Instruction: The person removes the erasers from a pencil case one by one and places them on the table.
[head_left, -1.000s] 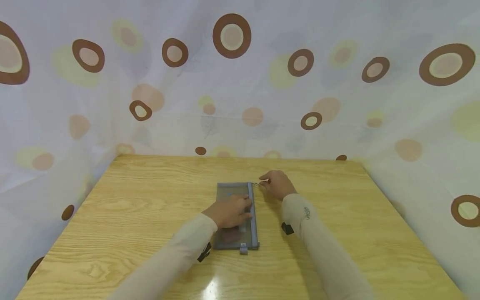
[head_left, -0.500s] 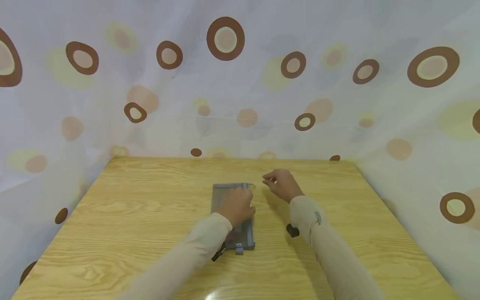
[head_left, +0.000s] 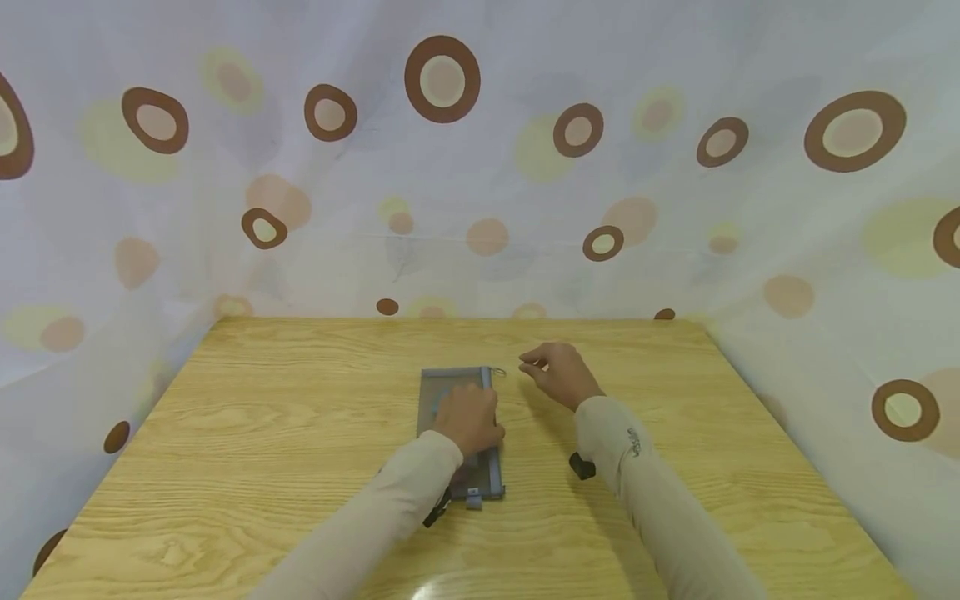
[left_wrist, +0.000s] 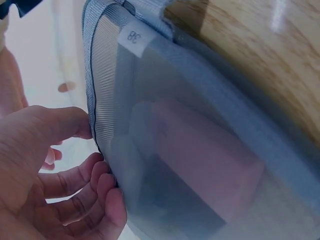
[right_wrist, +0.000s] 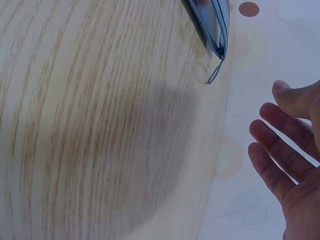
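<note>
A grey-blue see-through zip pouch [head_left: 452,374] lies on the wooden table, its zipper along the right side. My left hand [head_left: 470,417] reaches over it and grips the zippered edge; in the left wrist view the thumb and curled fingertips meet that edge. Through the mesh shows a pink block-like item [left_wrist: 205,157], with something bluish beside it. A thin cord loop [right_wrist: 215,71] hangs from the far end of the zipper. My right hand [head_left: 562,373] hovers just right of this loop, its fingers loosely bent and holding nothing.
A small fabric tab [head_left: 474,503] sticks out from the pouch's near edge. The wood-grain table [head_left: 285,467] is enclosed at the back and sides by a white sheet [head_left: 337,267] with brown and pastel circles.
My left hand has turned from lying flatter over the pouch to gripping its zippered edge. My right hand has moved off the cord loop, slightly to the right.
</note>
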